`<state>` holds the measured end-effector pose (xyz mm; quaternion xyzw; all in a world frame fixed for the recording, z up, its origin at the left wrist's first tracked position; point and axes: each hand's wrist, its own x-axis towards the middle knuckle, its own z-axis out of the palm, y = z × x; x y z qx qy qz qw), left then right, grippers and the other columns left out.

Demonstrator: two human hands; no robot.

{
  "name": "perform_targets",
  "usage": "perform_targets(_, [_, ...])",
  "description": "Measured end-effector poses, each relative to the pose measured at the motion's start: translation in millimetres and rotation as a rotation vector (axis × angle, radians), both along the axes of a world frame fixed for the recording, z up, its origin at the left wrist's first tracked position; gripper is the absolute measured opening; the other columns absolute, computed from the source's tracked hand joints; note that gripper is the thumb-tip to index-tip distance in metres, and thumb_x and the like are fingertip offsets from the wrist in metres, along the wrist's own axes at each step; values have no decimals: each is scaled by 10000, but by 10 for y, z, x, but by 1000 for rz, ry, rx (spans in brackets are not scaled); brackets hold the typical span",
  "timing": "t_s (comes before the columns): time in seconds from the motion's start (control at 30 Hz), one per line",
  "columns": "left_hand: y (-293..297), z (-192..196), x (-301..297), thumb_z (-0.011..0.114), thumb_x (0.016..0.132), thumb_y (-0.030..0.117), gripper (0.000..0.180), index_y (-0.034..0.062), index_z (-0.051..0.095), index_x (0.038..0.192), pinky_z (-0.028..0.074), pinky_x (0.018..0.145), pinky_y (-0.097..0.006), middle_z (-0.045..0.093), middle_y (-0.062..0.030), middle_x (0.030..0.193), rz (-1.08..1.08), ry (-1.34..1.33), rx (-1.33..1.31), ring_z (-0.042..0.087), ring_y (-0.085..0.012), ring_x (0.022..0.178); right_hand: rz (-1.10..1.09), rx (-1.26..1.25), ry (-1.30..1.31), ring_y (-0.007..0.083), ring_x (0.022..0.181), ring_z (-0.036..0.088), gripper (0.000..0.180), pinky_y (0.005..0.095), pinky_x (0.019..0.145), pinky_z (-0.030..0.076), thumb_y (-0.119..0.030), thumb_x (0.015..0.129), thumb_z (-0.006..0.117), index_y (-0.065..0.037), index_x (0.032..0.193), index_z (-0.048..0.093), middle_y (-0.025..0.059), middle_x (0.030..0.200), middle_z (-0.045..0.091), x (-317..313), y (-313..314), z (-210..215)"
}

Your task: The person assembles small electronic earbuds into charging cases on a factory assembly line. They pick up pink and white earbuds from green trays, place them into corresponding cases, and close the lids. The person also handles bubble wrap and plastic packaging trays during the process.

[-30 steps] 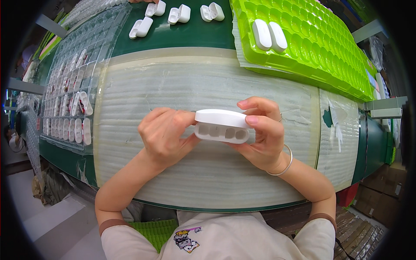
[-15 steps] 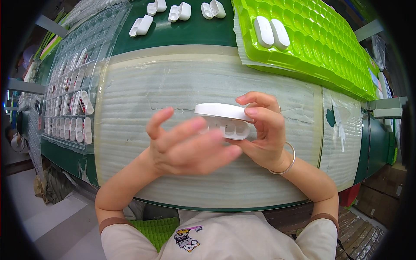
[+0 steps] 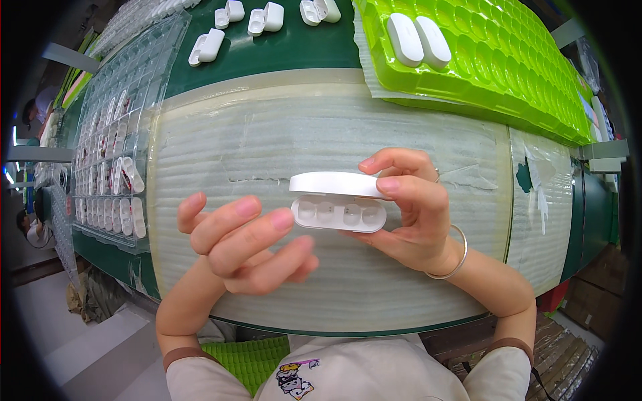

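A white earbud charging case (image 3: 339, 214) with its lid raised is gripped by my right hand (image 3: 418, 214). My right thumb is at its underside, and the fingers are on the lid's right end. Round hollows and small metal contacts show inside the case. Just left of it, my left hand (image 3: 247, 244) is held with fingers apart and slightly curled, holding nothing. Its fingertips come close to the case's left end; I cannot tell whether they touch.
Several open white cases (image 3: 265, 19) stand on the green table top at the back. Two closed white cases (image 3: 405, 40) sit in a lime-green moulded tray (image 3: 468, 100) at back right. A clear plastic tray (image 3: 154, 87) with rows of white parts lies at left. A padded sheet (image 3: 221, 147) covers the work area.
My left hand has moved left, off the front of the case, so the hollows now show. My right hand keeps its grip on the case. The whole view has shifted slightly.
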<state>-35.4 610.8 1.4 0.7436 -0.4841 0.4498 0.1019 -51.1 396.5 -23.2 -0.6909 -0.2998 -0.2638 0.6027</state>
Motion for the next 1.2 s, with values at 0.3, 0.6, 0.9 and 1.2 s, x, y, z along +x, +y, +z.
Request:
perform_targets(0.3, [24, -45, 68, 637, 783, 392, 275, 135, 600, 875, 318, 953, -451, 559, -93, 1122, -188, 551, -426, 491, -206, 1067, 164, 145, 417, 99, 811, 532, 773, 302, 820, 547, 37, 629, 778, -86, 1280, 378, 118, 1259, 397, 17, -64, -36])
perform_targets(0.6, [-193, -191, 67, 824, 599, 307, 860, 48, 421, 1314, 385, 922, -369, 537, -127, 1203, -129, 1366, -500, 488, -244, 1093, 267, 297, 630, 154, 910, 585, 833, 331, 850, 532, 23, 659, 775, -77, 1326, 287, 145, 1271, 358, 37, -42, 18])
perform_targets(0.9, [-210, 19, 49, 732, 715, 127, 465, 65, 556, 1141, 457, 804, -315, 651, -77, 944, -103, 1385, -467, 617, -215, 869, 243, 178, 673, 121, 845, 593, 795, 307, 815, 539, 10, 648, 782, -90, 1305, 346, 116, 1238, 413, 21, -47, 9])
perform_targets(1.2, [-851, 678, 455, 671, 755, 114, 273, 1, 486, 921, 477, 593, -312, 613, -108, 740, -16, 1037, -517, 634, -182, 711, 234, 202, 676, 182, 985, 548, 767, 322, 840, 518, -54, 698, 769, -59, 1308, 305, 121, 1276, 361, 34, -44, 14])
